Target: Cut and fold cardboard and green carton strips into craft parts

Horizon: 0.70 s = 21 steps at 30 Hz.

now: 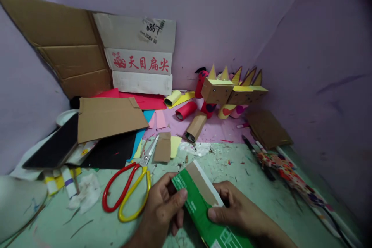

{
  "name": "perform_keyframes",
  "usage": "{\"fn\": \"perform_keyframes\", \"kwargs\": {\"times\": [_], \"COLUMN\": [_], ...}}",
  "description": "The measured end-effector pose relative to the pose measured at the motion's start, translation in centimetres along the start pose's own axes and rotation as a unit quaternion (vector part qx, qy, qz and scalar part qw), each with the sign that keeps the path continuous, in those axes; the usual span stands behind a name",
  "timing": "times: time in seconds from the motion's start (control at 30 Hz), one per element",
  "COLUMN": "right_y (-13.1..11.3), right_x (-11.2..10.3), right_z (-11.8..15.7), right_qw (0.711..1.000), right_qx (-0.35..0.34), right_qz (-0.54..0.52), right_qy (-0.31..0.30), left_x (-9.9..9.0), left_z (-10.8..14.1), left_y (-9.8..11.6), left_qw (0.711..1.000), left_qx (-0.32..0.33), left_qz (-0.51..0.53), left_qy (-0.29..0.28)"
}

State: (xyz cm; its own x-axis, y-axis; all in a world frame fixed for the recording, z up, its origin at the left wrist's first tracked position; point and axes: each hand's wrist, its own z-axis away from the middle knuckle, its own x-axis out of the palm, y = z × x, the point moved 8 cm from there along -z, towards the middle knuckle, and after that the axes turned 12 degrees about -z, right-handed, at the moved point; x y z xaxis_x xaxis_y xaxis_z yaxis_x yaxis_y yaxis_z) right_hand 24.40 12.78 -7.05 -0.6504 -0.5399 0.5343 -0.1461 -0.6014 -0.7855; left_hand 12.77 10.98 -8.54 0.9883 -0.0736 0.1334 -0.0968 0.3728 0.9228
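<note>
Green glossy printed cardboard packaging (197, 210), with a torn greyish-brown strip and a white border along one long side, sits directly between the two hands above the near part of the pale green table (221, 168). Its long axis slants from far left to near right, the near end cut off by the frame. The left hand (167, 209) has its grip closed on the left edge by the far end, thumb on the green face. The right hand (234, 205) grips the opposite edge lower down, its thumb just beside the tear, so the bared strip lies nearer the right grip. Steel scissors with red and yellow looped handles (144, 161) lie left of the left hand, blades pointing away.
</note>
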Motion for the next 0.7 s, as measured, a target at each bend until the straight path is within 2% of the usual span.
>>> {"fn": "perform_keyframes", "kwargs": {"times": [0.1, 0.23, 0.33, 0.4, 0.43, 0.47, 0.5, 0.53, 0.57, 0.6, 0.63, 0.7], "right_y": [0.1, -0.3, -0.1, 0.1, 0.2, 0.3, 0.3, 0.3, 0.3, 0.1, 0.0, -0.1], "right_x": [0.1, -0.1, -0.4, -1.0, -1.3, -1.5, -1.6, -1.7, -1.8, -2.0, -2.1, -2.3], "right_z": [-0.1, -0.5, -0.5, -0.2, -0.1, 0.1, 0.2, 0.3, 0.3, 0.3, 0.2, -0.1], "right_qw": [1.000, 0.998, 0.997, 0.993, 0.991, 0.988, 0.986, 0.984, 0.983, 0.983, 0.982, 0.982], "right_qx": [0.004, -0.051, -0.060, -0.061, -0.060, -0.055, -0.049, -0.045, -0.045, -0.048, -0.051, -0.055], "right_qz": [0.017, 0.011, -0.031, -0.076, -0.103, -0.128, -0.150, -0.165, -0.174, -0.177, -0.178, -0.182], "right_qy": [-0.004, 0.018, 0.038, 0.059, 0.066, 0.064, 0.057, 0.045, 0.035, 0.028, 0.024, 0.021], "left_x": [-0.3, 0.1, 0.2, -1.3, -2.6, -3.8, -5.2, -6.6, -7.6, -8.3, -8.8, -9.1], "left_z": [-0.2, -0.3, -0.1, 0.2, 0.6, 1.0, 1.5, 1.9, 2.1, 2.2, 2.3, 2.4], "left_y": [-0.9, -1.3, 0.4, 2.7, 4.3, 5.8, 6.9, 7.6, 7.8, 7.8, 7.6, 7.0], "left_qw": [1.000, 0.999, 0.995, 0.976, 0.949, 0.902, 0.837, 0.769, 0.713, 0.671, 0.648, 0.641], "left_qx": [-0.018, -0.024, 0.002, 0.049, 0.088, 0.113, 0.110, 0.077, 0.036, 0.001, -0.028, -0.061], "left_qz": [-0.002, -0.034, -0.104, -0.207, -0.286, -0.393, -0.498, -0.585, -0.652, -0.697, -0.722, -0.733], "left_qy": [0.008, 0.018, 0.005, 0.043, 0.093, 0.140, 0.196, 0.244, 0.256, 0.252, 0.241, 0.220]}}
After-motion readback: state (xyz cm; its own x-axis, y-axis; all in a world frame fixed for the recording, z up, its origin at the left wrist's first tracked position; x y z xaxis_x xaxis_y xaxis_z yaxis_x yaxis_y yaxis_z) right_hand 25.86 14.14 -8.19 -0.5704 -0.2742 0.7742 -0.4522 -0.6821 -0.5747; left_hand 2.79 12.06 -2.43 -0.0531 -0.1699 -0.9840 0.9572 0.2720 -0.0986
